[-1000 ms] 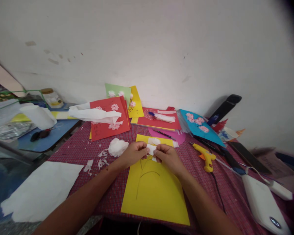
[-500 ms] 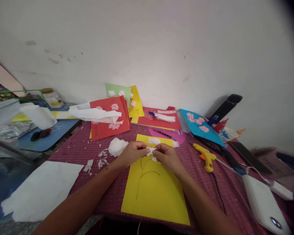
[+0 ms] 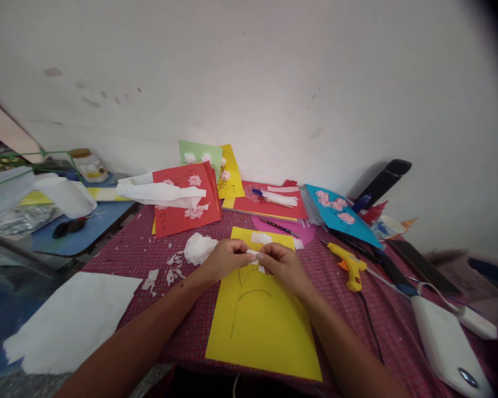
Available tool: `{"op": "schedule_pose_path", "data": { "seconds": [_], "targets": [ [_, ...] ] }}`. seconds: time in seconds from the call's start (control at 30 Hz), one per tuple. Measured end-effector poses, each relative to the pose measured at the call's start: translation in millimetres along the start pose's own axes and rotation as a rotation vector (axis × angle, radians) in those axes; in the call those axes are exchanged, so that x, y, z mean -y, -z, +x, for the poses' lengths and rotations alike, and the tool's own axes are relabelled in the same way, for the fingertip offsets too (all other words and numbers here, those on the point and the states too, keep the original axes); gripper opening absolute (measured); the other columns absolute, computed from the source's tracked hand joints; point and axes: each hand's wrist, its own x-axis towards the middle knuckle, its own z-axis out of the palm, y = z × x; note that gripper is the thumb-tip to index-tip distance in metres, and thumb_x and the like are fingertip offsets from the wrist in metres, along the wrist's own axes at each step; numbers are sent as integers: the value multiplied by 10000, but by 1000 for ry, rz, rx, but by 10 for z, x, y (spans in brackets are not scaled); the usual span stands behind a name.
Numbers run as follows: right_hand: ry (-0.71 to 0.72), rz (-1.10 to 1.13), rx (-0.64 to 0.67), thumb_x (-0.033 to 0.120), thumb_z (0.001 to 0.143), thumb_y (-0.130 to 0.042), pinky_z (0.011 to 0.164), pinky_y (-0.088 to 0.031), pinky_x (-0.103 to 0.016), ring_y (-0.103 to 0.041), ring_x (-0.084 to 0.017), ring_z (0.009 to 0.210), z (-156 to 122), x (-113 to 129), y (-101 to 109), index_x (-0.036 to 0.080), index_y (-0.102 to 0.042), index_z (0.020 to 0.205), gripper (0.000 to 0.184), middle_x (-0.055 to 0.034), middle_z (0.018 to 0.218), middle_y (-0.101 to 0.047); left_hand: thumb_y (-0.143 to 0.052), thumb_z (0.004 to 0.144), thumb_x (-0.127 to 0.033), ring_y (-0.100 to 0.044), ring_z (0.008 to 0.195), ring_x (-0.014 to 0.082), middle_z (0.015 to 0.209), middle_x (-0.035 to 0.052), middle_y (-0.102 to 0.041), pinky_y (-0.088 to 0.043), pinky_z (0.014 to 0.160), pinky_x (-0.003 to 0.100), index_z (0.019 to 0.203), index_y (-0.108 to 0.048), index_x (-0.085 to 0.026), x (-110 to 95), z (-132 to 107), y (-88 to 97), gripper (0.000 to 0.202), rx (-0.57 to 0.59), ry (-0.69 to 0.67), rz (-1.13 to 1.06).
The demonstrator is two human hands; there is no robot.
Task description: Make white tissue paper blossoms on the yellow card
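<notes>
Between my two hands, a small piece of white tissue paper is pinched at both ends. My left hand holds one side with thumb and forefinger, and my right hand grips the other. Both hover over the upper part of a yellow sheet marked with curved dark pencil-like lines. More white tissue pieces lie at the sheet's top edge. Beside my left hand sits a crumpled wad of tissue, with torn scraps around it.
Red cards with paper blossoms and a blue card stand toward the wall. A yellow glue gun lies at right, near a white power bank. White paper lies at left; a tissue roll rests on a blue stool.
The white tissue between my fingertips looks narrower, and my fingers have come slightly closer together. Everything else stays in place.
</notes>
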Motion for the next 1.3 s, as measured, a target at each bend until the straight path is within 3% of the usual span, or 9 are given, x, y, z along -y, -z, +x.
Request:
{"op": "schedule_pose_path", "data": {
  "seconds": [0.17, 0.4, 0.6, 0.73, 0.83, 1.0, 1.3],
  "targets": [
    [-5, -47, -35, 352, 834, -596, 466, -322, -215, -433, -86, 485, 8, -21, 8, 176, -583, 697, 224, 35, 555, -519, -696, 710, -423, -475, 533, 87, 604, -18, -575, -311, 487, 195, 700, -609, -132, -36, -4, -13, 304, -9, 27, -13],
    [-42, -33, -127, 352, 838, -573, 457, -333, -214, -440, -89, 472, 33, -58, 29, 177, -561, 691, 229, 37, 542, -509, -602, 801, -413, -570, 598, 116, 682, 40, -646, -437, 597, 231, 837, -656, -115, -158, -24, -20, 305, 39, 60, -196],
    [-36, -33, -136, 334, 818, -589, 453, -329, -211, -432, -88, 477, 33, -59, 13, 179, -559, 716, 188, 40, 565, -509, -600, 794, -361, -545, 576, 108, 636, 7, -611, -411, 560, 213, 763, -634, -131, -101, -9, -26, 234, 5, 13, -76],
    [0, 29, -166, 312, 794, -616, 457, -327, -212, -428, -87, 482, 17, -41, 12, 188, -543, 762, 147, 47, 585, -504, -593, 796, -303, -549, 621, 118, 693, 8, -631, -407, 566, 217, 773, -639, -146, -138, -36, -38, 165, -138, -121, 136],
    [0, 9, -54, 331, 814, -597, 466, -321, -218, -423, -90, 481, -3, -10, 8, 179, -546, 673, 214, 37, 542, -498, -570, 816, -228, -569, 697, 134, 749, 21, -644, -427, 642, 245, 782, -646, -164, -177, -68, -47, 105, -228, -317, 354],
    [-43, 127, 62, 358, 781, -642, 487, -348, -223, -443, -87, 496, -12, 44, -21, 178, -594, 734, 192, 25, 614, -541, -507, 869, -165, -588, 851, 159, 871, 55, -658, -454, 764, 282, 915, -660, -186, -162, -91, -47, 162, -187, -603, 545],
    [-154, 360, 80, 330, 689, -719, 460, -324, -218, -449, -82, 460, -9, 75, -52, 170, -616, 735, 196, 30, 573, -553, -501, 875, -144, -575, 898, 158, 947, 73, -628, -475, 796, 286, 997, -669, -191, -96, -75, -29, 213, -205, -699, 584]
  ]
}}
